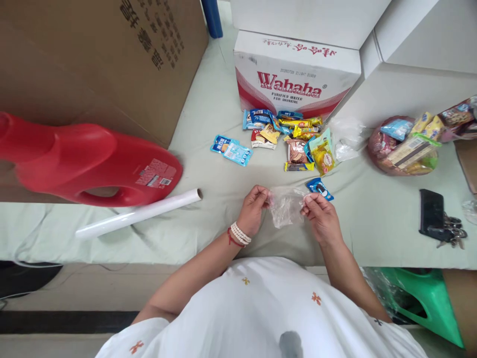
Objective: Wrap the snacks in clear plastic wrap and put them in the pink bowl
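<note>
A small clear plastic bag (286, 208) is stretched between my two hands above the near part of the table. My left hand (254, 209), with a beaded bracelet at the wrist, pinches one upper corner. The opposite corner sits between the fingertips of my right hand (319, 215). Just beyond my right fingers lies a blue snack packet (319, 189). Farther back is a loose pile of wrapped snacks (298, 149), with a yellow-green packet (322, 153) on its right side. Two light blue packets (231, 150) lie apart to the left.
A Wahaha carton (294, 74) stands behind the snacks. At left are a red jug (97, 164), a white roll (139, 214) and a large brown box (93, 59). To the right sit a filled snack bag (404, 149), a black phone-like object (431, 211) and keys (454, 231).
</note>
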`<state>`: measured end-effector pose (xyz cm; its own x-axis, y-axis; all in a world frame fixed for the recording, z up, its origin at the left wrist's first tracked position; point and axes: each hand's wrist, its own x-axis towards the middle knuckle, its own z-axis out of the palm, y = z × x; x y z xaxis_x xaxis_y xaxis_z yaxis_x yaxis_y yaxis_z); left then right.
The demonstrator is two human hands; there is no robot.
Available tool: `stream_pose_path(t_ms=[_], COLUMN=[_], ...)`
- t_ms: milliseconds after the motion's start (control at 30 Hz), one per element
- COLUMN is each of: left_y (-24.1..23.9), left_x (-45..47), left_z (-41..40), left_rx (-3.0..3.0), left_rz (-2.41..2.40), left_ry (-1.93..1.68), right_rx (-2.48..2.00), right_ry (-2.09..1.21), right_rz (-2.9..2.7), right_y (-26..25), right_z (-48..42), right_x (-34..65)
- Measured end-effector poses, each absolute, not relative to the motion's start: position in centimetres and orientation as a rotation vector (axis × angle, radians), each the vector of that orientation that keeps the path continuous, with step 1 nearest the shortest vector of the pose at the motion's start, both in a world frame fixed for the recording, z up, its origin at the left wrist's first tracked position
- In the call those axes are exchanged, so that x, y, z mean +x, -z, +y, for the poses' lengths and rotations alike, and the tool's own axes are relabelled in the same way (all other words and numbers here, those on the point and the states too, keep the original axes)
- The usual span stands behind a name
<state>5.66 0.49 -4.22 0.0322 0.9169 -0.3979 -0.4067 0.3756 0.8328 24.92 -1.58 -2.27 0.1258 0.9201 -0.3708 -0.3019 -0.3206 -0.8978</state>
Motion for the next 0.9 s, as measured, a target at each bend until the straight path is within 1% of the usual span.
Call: stream_pose_path(t_ms=[100,167,333,467,567,667,733,833,900], left_y=[3.9,3.6,3.3,2.8,2.4,2.3,2.4,2.5,2.6], left_x=[5.3,5.6,6.2,5.7,5.3,5.1,5.0,5.2,5.5], left_z=[0.3,-0.2,-1.7,-2.2,-2.1,-1.9,-1.8,-1.6,-1.5], left_rx=[0.407,0.387,0.75,0.901,0.908,0.953,0.967,0.958,0.925], left_rz=[1.068,1.015,1.116,1.05,1.039,1.059,1.14,1.325,1.344], left_ry=[-1.126,-1.108,-0.984,-0.933,-1.012,-1.058,-1.135,-1.26,-1.298], right_rx=[-1.292,-1.262,-1.181,-1.223,-1.317,-1.523,-1.614,-1.599,-1.536], right_ry=[-1.451,-1.491,-1.523,-1.46,-1.313,-1.167,-1.002,-0.661,-0.577], right_rz=[-0.702,-0.74,-0.686,-0.687,-0.906,-1.239,-1.395,-1.511,-1.529], right_y=[1.2,0.5,-1.1,-1.3,-0.6,0.5,1.0,1.2,0.8], right_z=[-1.9,-2.1,-1.7,-1.2,-1.7,-2.6,-3.1,-3.7,-4.0], right_x=[24.3,23.4,22.6,23.6,23.9,23.9,23.9,23.8,23.4])
